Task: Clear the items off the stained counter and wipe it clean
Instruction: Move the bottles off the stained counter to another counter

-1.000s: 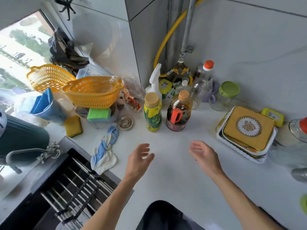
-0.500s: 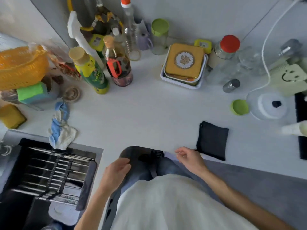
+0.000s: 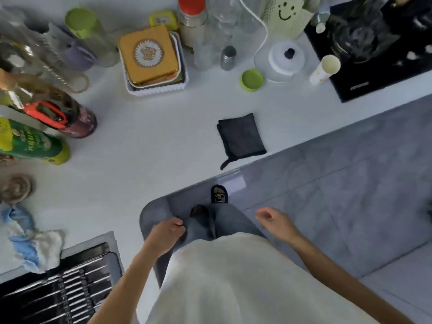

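the dark cloth (image 3: 240, 136) lies flat on the white desk (image 3: 145, 146), close to the front edge, with a thin loop trailing off its near corner toward the floor. it is roughly square, so it has no real long axis — only a slight tilt, its sides running a little off the desk edge. from the hands it sits up and away: almost straight ahead of the right hand (image 3: 273, 219), and ahead and well to the right of the left hand (image 3: 167, 231). the right hand looks the nearer, with a plainer reach.

neither grip holds anything. the right hand hangs over the floor with its fingers loosely curled; the left hand hangs by the rounded corner of the desk, fingers curled in loosely, nothing in them.

further out, the green lid (image 3: 252, 79) and the gold tin (image 3: 149, 54) stand behind the cloth, well apart from it — the bottles (image 3: 35, 141) crowd the left side, and a blue and white rag (image 3: 32, 242) lies by the sink.
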`<state>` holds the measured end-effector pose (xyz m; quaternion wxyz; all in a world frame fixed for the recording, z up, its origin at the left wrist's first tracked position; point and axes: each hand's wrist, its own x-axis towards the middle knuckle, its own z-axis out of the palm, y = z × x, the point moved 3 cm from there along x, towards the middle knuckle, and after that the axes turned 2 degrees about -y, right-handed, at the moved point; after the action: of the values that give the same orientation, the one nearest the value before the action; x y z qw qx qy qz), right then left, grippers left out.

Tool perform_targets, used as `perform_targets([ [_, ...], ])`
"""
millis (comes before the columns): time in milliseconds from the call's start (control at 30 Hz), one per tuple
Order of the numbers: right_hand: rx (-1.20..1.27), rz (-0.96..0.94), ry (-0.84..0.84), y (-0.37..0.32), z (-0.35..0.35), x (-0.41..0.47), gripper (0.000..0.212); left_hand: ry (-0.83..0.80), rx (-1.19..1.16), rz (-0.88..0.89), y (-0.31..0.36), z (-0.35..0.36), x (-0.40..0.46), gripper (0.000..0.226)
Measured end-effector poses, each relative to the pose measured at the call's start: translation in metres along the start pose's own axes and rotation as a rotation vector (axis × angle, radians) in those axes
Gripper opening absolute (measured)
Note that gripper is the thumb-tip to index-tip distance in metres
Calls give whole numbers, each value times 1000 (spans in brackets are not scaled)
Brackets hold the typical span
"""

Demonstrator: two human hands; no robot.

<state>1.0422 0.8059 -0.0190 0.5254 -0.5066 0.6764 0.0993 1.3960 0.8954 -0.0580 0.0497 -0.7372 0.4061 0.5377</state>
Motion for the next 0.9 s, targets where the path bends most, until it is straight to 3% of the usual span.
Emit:
perform_targets([
  [267, 604, 393, 215, 153, 22, -64, 15, -202, 168, 258, 150, 25, 33, 26],
  [433, 844, 514, 256, 223, 32, -81, 18, -261, 248, 376, 243, 66, 50, 20],
  [633, 970, 518, 302, 276, -11, -78, 12, -249, 469, 376, 305, 109, 66, 17],
  [900, 1074, 404, 501, 314, -135, -55, 18, -275, 768, 245, 340, 130, 82, 5],
])
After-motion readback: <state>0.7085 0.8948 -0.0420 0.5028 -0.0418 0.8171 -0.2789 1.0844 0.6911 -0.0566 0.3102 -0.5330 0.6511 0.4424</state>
